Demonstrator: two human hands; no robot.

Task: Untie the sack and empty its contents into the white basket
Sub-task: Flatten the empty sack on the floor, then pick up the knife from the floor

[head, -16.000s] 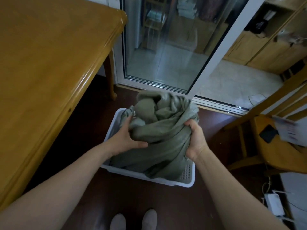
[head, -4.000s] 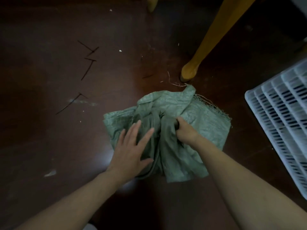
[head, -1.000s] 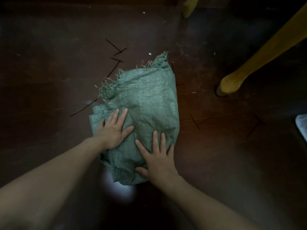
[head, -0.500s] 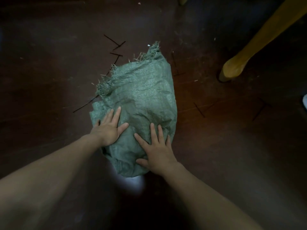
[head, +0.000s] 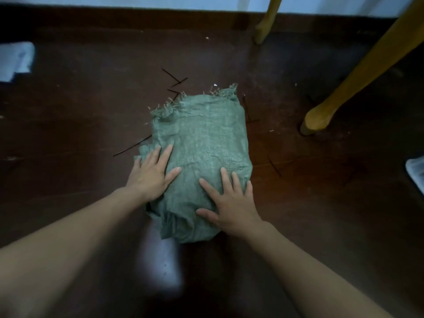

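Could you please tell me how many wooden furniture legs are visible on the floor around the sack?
2: one leg by the far wall, another right of the sack; more may lie outside the frame.

White basket (head: 416,173) mostly out of frame

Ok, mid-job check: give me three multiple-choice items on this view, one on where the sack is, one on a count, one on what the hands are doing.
1. Where does the green sack lie?
A. on the dark floor
B. in a basket
C. on a chair

2. How many yellow wooden legs show?
A. one
B. two
C. four

3. What state are the hands in?
A. both fists shut on a cord
B. both flat and open on the sack
C. both lifted off it

Answers:
1 A, the floor surrounds it.
2 B, one leg at right, another leg at top.
3 B, left hand and right hand press it with spread fingers.
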